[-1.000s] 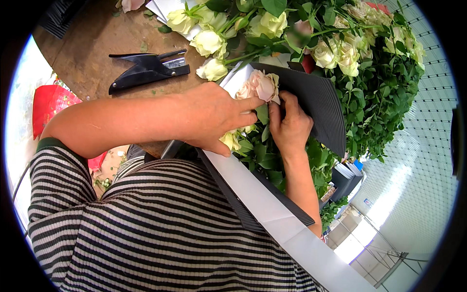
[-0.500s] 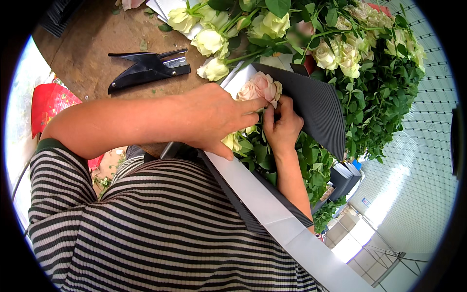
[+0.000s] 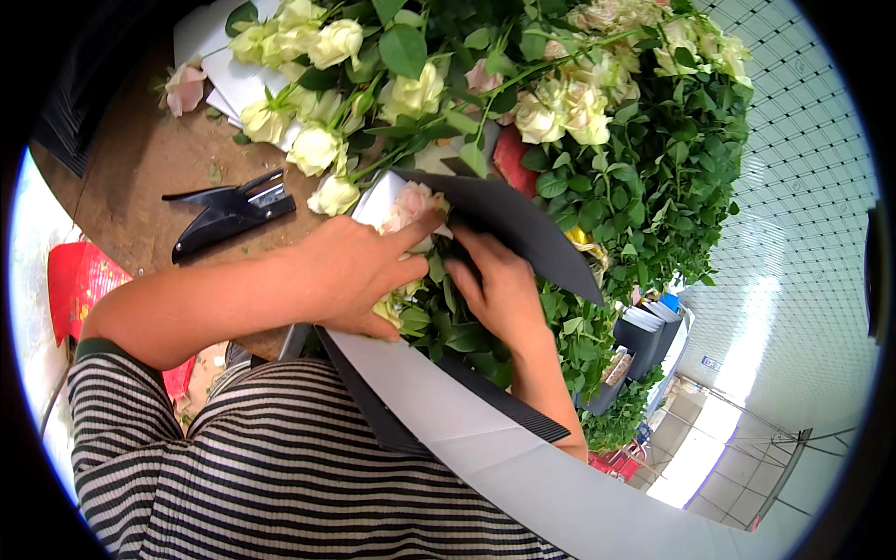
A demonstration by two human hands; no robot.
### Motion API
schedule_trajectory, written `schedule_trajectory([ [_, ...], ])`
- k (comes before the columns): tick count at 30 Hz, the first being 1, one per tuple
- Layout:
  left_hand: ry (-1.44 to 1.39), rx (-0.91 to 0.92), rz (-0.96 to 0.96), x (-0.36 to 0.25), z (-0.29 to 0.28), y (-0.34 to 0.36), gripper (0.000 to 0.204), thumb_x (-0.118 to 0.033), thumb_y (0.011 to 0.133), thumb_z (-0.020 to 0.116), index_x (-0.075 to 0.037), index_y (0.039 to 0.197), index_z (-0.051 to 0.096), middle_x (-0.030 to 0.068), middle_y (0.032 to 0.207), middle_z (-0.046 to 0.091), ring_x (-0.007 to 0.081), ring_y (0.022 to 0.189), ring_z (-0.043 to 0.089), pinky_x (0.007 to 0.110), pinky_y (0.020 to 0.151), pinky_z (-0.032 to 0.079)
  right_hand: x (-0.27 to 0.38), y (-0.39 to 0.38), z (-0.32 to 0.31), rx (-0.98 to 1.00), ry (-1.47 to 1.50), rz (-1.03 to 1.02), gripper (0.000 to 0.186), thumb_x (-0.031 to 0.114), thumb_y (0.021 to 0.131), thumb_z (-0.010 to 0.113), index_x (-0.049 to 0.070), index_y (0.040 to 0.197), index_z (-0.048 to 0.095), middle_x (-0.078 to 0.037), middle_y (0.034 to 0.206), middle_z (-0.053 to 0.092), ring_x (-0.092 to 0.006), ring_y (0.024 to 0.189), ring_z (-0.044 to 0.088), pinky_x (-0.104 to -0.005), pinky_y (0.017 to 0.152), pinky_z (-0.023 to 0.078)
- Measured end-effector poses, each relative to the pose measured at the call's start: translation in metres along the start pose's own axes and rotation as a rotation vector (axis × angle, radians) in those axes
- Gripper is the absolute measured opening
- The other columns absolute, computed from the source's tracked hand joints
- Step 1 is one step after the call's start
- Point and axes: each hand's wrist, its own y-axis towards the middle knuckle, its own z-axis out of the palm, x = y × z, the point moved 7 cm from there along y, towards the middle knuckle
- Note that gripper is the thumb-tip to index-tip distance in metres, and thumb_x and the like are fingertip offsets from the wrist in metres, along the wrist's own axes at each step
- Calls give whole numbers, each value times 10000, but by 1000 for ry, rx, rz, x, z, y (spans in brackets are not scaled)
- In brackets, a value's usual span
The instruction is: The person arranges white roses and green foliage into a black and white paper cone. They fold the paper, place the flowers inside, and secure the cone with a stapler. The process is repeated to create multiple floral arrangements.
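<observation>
My left hand (image 3: 350, 273) lies across a bunch of roses with its fingers apart. Its fingertips touch a pale pink rose (image 3: 409, 203), and its thumb rests by the edge of a long white paper strip (image 3: 439, 411). From the other side comes my right hand (image 3: 501, 283), beside the same bloom, thumb and forefinger apart with nothing seen between them. A yellowish rose (image 3: 390, 306) shows under my left palm. Black corrugated cardboard (image 3: 537, 233) stands around the bunch on the right, and another corrugated strip (image 3: 495, 397) runs along the white one. Leaves hide the stems.
A black stapler (image 3: 233, 213) lies on the brown table (image 3: 140, 159). Cream roses (image 3: 315, 149) lie beyond my hands, with a loose pink rose (image 3: 184, 89) to their left. A large heap of leafy stems (image 3: 644, 201) fills the right side. Red plastic (image 3: 79, 285) hangs at far left.
The view has shifted, so the table things sit further left and lower. My right thumb and fingers, bunched at the pink rose before, have spread and drawn slightly away. My left hand keeps its place.
</observation>
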Motion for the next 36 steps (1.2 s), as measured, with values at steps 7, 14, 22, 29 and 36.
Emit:
schedule_trajectory([
  [7, -133, -9, 14, 4, -5, -3, 592, -537, 786, 645, -27, 1079, 582, 197, 1477, 291, 364, 847, 662, 442, 743, 538, 60, -133, -166, 97, 791, -788, 363, 160, 820, 688, 14, 1144, 613, -204, 983, 687, -334, 889, 687, -389, 693, 587],
  [14, -759, -459, 99, 39, 4, 7, 603, -581, 916, 464, -27, 1141, 546, 140, 1157, 602, 259, 928, 632, 390, 726, 513, 41, -85, -156, -346, 216, -197, 251, -30, 724, 714, -40, 972, 674, -176, 908, 705, -300, 825, 696, -353, 732, 569],
  [22, -626, -795, -222, 46, -13, -16, 410, -286, 850, 678, -44, 1143, 525, 71, 1038, 543, 188, 816, 600, 310, 681, 503, 12, -38, -72, -348, 212, -91, 199, -118, 742, 669, -38, 923, 649, -163, 909, 700, -275, 882, 695, -328, 799, 542],
  [29, -179, -498, 226, -28, -4, 11, 643, -415, 732, 721, -59, 1227, 518, 153, 1127, 555, 294, 991, 571, 402, 712, 516, 3, -23, -68, -208, 237, -103, 227, -42, 758, 673, -46, 983, 646, -179, 949, 691, -245, 901, 685, -320, 815, 527],
  [36, -115, -414, 72, -24, -6, 25, 976, -560, 739, 671, 7, 1437, 294, 186, 1074, 577, 309, 974, 560, 379, 711, 544, -117, -1, -194, -648, 211, 274, 230, 123, 830, 676, -9, 1019, 667, -92, 938, 689, -152, 771, 636, -290, 679, 513],
])
